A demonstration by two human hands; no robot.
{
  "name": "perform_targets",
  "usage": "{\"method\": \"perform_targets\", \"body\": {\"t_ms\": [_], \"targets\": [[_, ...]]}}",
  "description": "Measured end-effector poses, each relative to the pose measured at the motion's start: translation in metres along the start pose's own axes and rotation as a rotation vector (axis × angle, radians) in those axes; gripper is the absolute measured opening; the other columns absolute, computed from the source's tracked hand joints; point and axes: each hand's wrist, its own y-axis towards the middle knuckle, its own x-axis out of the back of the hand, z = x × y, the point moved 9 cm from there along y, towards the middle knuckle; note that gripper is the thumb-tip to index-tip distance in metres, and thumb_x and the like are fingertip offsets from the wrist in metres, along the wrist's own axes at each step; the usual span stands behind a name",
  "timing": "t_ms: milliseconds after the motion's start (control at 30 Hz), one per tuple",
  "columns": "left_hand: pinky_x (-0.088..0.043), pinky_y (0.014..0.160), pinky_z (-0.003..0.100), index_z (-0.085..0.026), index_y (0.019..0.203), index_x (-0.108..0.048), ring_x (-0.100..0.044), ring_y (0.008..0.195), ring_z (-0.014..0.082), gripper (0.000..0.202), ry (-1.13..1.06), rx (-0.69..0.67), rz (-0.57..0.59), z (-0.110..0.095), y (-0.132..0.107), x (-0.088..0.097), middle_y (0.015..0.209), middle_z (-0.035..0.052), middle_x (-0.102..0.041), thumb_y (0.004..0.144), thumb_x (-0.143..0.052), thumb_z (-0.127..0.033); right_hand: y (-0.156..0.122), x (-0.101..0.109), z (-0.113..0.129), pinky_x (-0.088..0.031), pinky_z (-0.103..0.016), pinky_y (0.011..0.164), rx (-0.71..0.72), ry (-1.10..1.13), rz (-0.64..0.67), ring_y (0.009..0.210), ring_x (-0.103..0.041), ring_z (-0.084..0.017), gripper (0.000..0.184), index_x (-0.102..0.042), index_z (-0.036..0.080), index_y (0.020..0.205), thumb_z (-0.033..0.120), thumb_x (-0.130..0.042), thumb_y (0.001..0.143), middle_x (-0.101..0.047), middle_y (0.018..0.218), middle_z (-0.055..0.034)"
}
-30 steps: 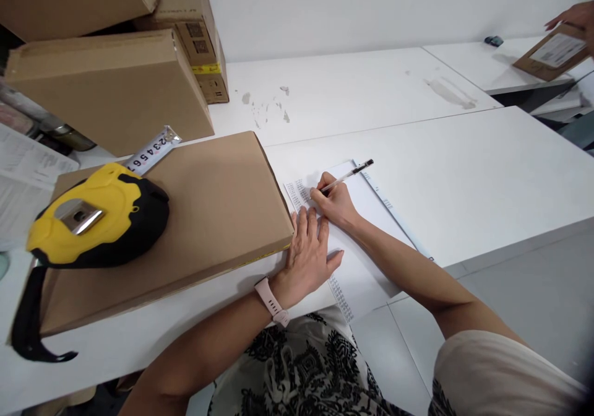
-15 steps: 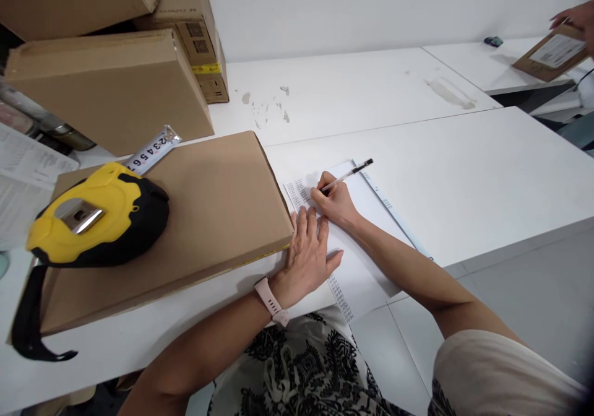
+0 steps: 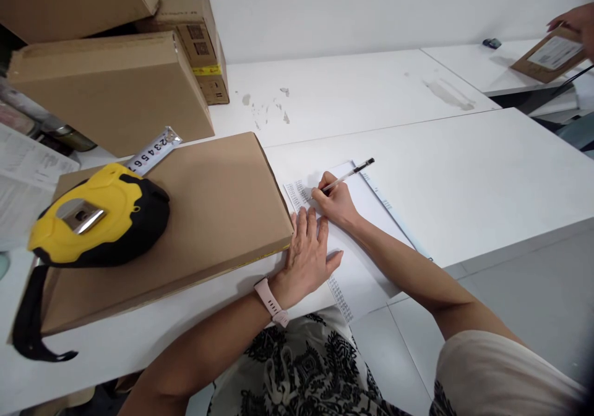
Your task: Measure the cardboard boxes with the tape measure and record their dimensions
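Note:
My right hand (image 3: 336, 202) grips a pen (image 3: 351, 173) with its tip on a printed white sheet (image 3: 366, 218) lying on the white table (image 3: 464, 174). My left hand (image 3: 307, 255) lies flat, fingers spread, on the sheet's left part, right beside the edge of a flat cardboard box (image 3: 204, 218). A pale watch is on my left wrist. On top of that box sits a yellow and black tape measure (image 3: 95, 218) with a short length of numbered tape (image 3: 153, 150) pulled out.
Several cardboard boxes (image 3: 111, 88) are stacked at the back left. Printed papers (image 3: 23, 181) lie at the far left. At the far right another person's hand (image 3: 575, 20) holds a small labelled parcel (image 3: 550, 54) over a second table.
My hands have barely moved; the pen stays on the sheet. The other person's parcel at the far right has shifted slightly.

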Motion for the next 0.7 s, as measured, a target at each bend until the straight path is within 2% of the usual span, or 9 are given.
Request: {"method": "perform_targets", "body": {"t_ms": [300,533,633,700], "targets": [[-0.022,0.122,0.06,0.0,0.146,-0.043,-0.033,0.148,0.0455,0.074,-0.003,-0.003,-0.004,-0.0001,-0.0002,0.0003,0.153,0.0313,-0.043,0.096,-0.051,-0.055,-0.0003,-0.0001,0.0002,-0.029,-0.028,0.054,0.013,0.004,0.006,0.056,-0.038,-0.012,0.017,-0.043,0.024,0.065,0.022,-0.058,0.073,-0.041,0.056,0.0062],[-0.023,0.122,0.06,0.0,0.146,-0.044,-0.033,0.148,0.0455,0.075,-0.001,0.0,-0.011,0.0004,-0.0009,-0.0006,0.154,0.0314,-0.042,0.096,-0.051,-0.056,0.0005,0.0037,-0.0006,-0.03,-0.028,0.055,0.035,0.002,-0.039,0.057,-0.037,-0.012,0.021,-0.042,0.024,0.065,0.023,-0.06,0.076,-0.04,0.057,0.0065],[-0.023,0.122,0.059,-0.001,0.144,-0.046,-0.033,0.148,0.0453,0.074,-0.002,0.001,-0.016,0.0004,-0.0007,-0.0001,0.154,0.0312,-0.042,0.095,-0.053,-0.056,0.0004,0.008,-0.0036,-0.033,-0.027,0.055,0.01,0.036,-0.088,0.057,-0.039,-0.012,0.025,-0.041,0.024,0.067,0.028,-0.063,0.079,-0.041,0.059,0.0064],[-0.025,0.121,0.06,-0.002,0.143,-0.047,-0.033,0.148,0.0448,0.073,0.002,0.0,-0.025,0.0001,-0.001,0.0003,0.154,0.0306,-0.042,0.095,-0.053,-0.056,0.0023,0.007,-0.0055,-0.038,-0.027,0.057,0.011,0.082,-0.07,0.059,-0.043,-0.013,0.024,-0.045,0.024,0.074,0.035,-0.065,0.082,-0.047,0.065,0.0054]]}}
